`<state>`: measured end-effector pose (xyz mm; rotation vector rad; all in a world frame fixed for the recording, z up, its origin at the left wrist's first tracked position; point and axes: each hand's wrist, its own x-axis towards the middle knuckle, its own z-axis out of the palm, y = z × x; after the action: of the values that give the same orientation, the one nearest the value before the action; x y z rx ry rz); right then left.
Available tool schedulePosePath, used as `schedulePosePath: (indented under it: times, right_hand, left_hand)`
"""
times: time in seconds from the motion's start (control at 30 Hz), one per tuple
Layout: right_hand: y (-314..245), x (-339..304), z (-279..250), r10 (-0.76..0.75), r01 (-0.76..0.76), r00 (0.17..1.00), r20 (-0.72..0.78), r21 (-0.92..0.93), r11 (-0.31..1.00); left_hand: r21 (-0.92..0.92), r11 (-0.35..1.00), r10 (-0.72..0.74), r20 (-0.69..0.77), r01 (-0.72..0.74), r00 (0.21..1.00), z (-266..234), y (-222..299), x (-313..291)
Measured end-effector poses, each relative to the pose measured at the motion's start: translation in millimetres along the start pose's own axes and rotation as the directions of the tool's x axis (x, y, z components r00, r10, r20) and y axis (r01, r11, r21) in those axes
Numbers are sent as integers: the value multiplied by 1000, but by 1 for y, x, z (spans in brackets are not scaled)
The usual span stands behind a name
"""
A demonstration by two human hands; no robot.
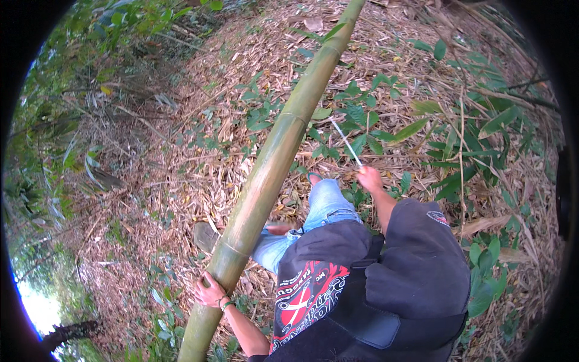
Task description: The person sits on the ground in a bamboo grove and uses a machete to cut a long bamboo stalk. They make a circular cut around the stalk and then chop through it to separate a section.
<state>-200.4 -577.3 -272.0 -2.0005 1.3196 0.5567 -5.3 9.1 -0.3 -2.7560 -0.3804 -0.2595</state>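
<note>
two hands, left [210,292] gripping one bamboo pole [272,161], right [369,178] clenched on one thin blade [346,142]

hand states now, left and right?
Left hand: closed around the bamboo pole, low on the pole.
Right hand: closed on a thin blade, held out over the ground.

Bamboo grove outdoors: leaf-litter ground [181,169], green undergrowth [362,120].
</note>
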Motion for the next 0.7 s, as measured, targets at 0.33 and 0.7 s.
schedulePosePath:
  times: [0.33, 0.7]
  right_hand:
    - [52, -24, -5, 371, -358, 927, 49, -170, 918]
    - [-67, -55, -3, 264, -299, 942, 209, 158, 941]
  left_hand:
    - [-17, 999, 37, -26, -38, 999, 2, 9, 6]
    - [-25, 997, 76, 68, -74, 995, 8, -2, 15]
